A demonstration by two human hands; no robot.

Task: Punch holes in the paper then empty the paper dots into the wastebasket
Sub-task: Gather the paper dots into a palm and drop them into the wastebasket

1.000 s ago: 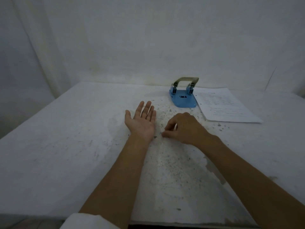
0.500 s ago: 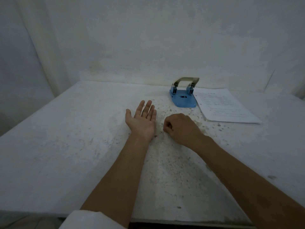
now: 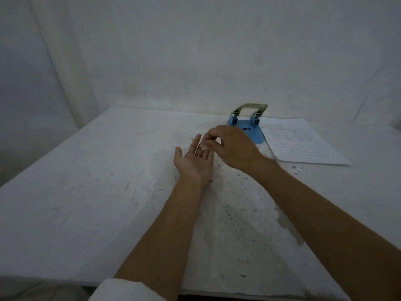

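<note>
Left hand (image 3: 196, 161) flat, palm up, open on white speckled counter (image 3: 86, 192). Right hand (image 3: 230, 146) above its fingers, fingertips pinched; contents unclear. Blue metal hole punch (image 3: 247, 129) and printed white paper sheets (image 3: 301, 142) just behind, touching.

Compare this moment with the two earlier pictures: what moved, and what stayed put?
The right hand lifted off the table and moved forward and left; its pinched fingertips now sit over the fingers of the open left hand. Whether it carries paper dots is unclear. The left hand stayed palm up; hole punch and paper unmoved.
</note>
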